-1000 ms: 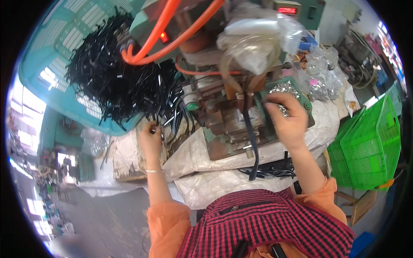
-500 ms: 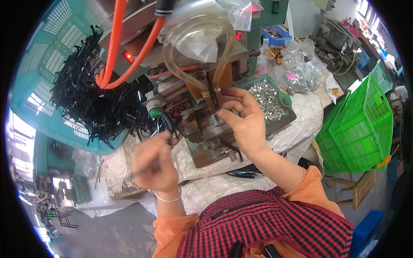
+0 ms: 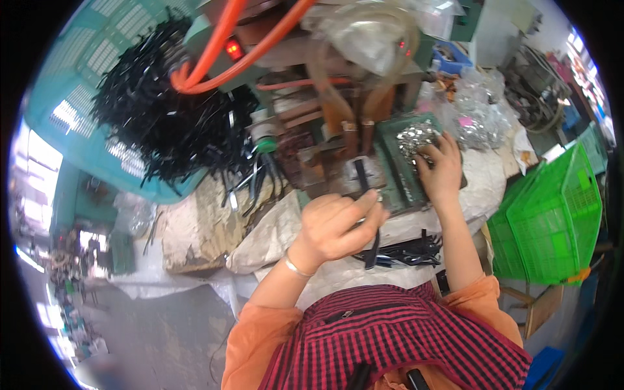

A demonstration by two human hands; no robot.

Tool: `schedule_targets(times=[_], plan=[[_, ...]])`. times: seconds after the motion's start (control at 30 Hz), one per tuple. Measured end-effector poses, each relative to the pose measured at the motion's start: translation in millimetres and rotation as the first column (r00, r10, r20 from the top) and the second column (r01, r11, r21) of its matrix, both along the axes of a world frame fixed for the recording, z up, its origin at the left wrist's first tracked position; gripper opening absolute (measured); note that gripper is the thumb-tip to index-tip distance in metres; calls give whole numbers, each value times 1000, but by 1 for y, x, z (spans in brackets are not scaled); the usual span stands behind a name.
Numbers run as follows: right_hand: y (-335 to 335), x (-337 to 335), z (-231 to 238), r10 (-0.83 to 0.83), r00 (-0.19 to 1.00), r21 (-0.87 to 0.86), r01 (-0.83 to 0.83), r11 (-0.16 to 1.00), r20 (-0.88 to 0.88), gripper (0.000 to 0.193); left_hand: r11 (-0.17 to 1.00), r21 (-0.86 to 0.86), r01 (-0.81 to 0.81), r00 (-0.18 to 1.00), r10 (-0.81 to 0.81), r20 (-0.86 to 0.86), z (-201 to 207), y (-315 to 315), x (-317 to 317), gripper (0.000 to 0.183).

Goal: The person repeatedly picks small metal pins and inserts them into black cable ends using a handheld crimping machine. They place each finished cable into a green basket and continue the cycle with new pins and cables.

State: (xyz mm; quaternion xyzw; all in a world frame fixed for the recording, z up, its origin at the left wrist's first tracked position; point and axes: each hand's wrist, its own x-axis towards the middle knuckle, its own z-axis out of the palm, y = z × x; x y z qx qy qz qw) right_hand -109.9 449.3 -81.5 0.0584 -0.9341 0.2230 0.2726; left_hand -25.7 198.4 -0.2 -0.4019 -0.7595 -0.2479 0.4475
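Observation:
My left hand (image 3: 341,227) is closed in a pinch on a black strip (image 3: 361,170), in front of the bench press. The strip's upper end lies over the small metal block (image 3: 372,173) below the press's two copper-coloured electrodes (image 3: 350,138). Its lower end hangs below my fingers. To the right, my right hand (image 3: 443,172) reaches down into a pile of small shiny metal pieces (image 3: 416,135) on the green tray (image 3: 388,133). Its fingers are bent and apart, with the tips at the pieces. Whether a piece is between them cannot be made out.
A teal basket (image 3: 62,120) full of black strips (image 3: 169,123) stands at left. More black strips (image 3: 406,252) lie at the bench's front edge. Orange hoses (image 3: 224,32) hang at the press. Plastic bags (image 3: 481,107) are at back right, a green crate (image 3: 552,211) at far right.
My right hand has left the electrodes and moved right to the metal pieces. My left hand has moved right, to the front of the press, with the strip. The view has shifted.

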Motion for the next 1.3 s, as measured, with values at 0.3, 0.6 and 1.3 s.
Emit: schedule_targets(times=[0.3,0.6,1.3], plan=[[-3,6,8,-53,998,-94,56,994,28,11,970,213,-118,971,67,230,-8,-1,37,24],[-20,-7,14,106,993,-519,-63,853,54,12,693,177,-699,610,448,654,-83,-86,-33,84],[-72,33,85,451,882,-604,-435,667,-137,19,194,-427,-883,-39,877,479,-115,-266,-12,18]])
